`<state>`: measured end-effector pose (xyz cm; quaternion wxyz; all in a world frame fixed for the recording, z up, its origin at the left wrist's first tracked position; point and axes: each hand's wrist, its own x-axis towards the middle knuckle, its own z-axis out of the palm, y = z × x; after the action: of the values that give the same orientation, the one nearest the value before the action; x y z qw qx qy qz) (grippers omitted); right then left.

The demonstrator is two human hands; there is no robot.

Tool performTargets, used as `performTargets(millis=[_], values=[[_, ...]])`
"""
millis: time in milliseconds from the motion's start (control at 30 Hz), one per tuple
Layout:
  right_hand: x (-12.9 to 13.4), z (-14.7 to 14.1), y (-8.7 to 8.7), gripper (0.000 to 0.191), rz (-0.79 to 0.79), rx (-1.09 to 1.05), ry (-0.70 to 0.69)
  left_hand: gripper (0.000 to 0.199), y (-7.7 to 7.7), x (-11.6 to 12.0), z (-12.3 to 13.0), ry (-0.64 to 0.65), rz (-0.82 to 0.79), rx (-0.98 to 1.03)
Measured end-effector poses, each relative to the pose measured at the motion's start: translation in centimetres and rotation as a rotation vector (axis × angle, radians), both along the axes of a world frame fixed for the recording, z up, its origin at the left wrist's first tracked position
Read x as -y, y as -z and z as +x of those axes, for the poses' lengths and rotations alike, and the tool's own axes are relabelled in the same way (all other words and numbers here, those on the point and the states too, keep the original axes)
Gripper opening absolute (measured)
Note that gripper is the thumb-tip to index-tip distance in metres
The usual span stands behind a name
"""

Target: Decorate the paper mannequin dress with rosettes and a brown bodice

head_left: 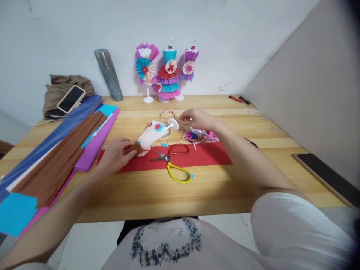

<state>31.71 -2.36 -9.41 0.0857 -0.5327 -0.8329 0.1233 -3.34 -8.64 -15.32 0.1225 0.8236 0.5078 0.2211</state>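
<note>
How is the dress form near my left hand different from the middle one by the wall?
The near form is tilted, while the middle form stands upright. The near form is mostly white, but the middle form wears turquoise, red, purple and pink layers. Both show red flowers.

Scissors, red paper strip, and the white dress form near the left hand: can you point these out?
Scissors [168, 158]: head view, on the pivot.
Red paper strip [201, 156]: head view, bare stretch beside the scissors.
White dress form [150, 136]: head view, on its white body.
</note>
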Motion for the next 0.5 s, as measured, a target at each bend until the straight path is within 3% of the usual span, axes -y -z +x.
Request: performTargets(millis=[133, 267, 367, 500], values=[[0.7, -0.3, 0.3, 0.027, 0.018, -0.054, -0.019, 0.039, -0.6, 0.2, 0.2, -0.007, -0.108, 0.018], [2.0, -1.9, 1.3, 0.025, 0.002, -0.071, -0.153, 0.048, -1.4, 0.3, 0.3, -0.022, -0.238, 0.0], [2.3, -3.4, 2.3, 0.025, -0.041, 0.026, -0.268, 0.047, -1.7, 0.0, 0.3, -0.012, -0.284, 0.041], [1.7, -4.4, 3.7, 0.029, -0.047, 0.181, -0.263, 0.036, -2.5, -0.5, 0.3, -0.019, -0.369, 0.161]])
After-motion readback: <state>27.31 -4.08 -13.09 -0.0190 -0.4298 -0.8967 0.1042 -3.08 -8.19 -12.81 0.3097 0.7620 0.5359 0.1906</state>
